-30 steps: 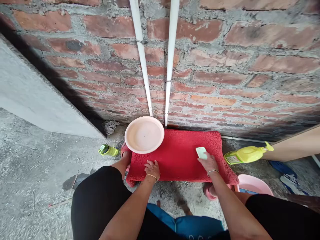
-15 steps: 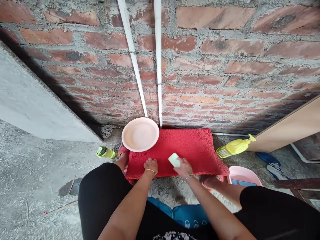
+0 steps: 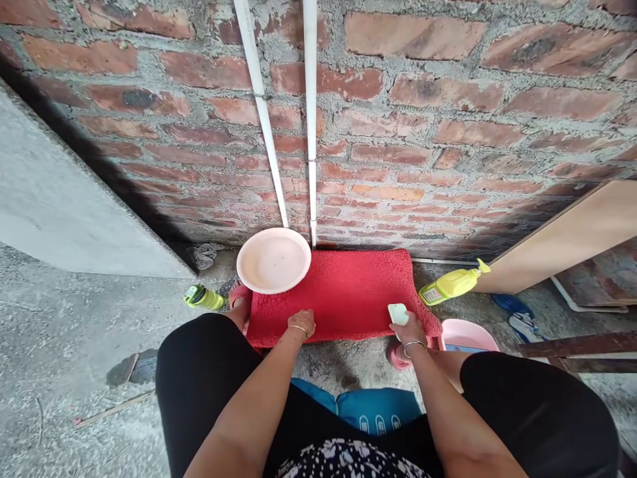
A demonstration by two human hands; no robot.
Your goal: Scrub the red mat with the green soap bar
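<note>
A thick red mat [image 3: 348, 292] with a fuzzy edge lies spread in front of me, raised above the floor; what supports it is mostly hidden. My left hand [image 3: 302, 323] is closed at the near edge of the mat, its fingers curled down on it. In my right hand [image 3: 411, 328] is a pale green bar of soap [image 3: 398, 313], held over the mat's near right corner. A pale pink basin [image 3: 273, 261] rests on the mat's far left corner, with a few dark specks inside.
Right of the mat lies a yellow pump bottle [image 3: 450, 285], near a pink tub [image 3: 470, 335] with something blue inside. A green bottle [image 3: 204, 297] lies left. White pipes [image 3: 312, 133] run down the brick wall [image 3: 388, 159]. A grey slab [image 3: 74, 192] leans at left.
My right hand has moved right with the soap, from the mat's middle to its near right corner. My left hand stays at the near edge. The view has shifted slightly.
</note>
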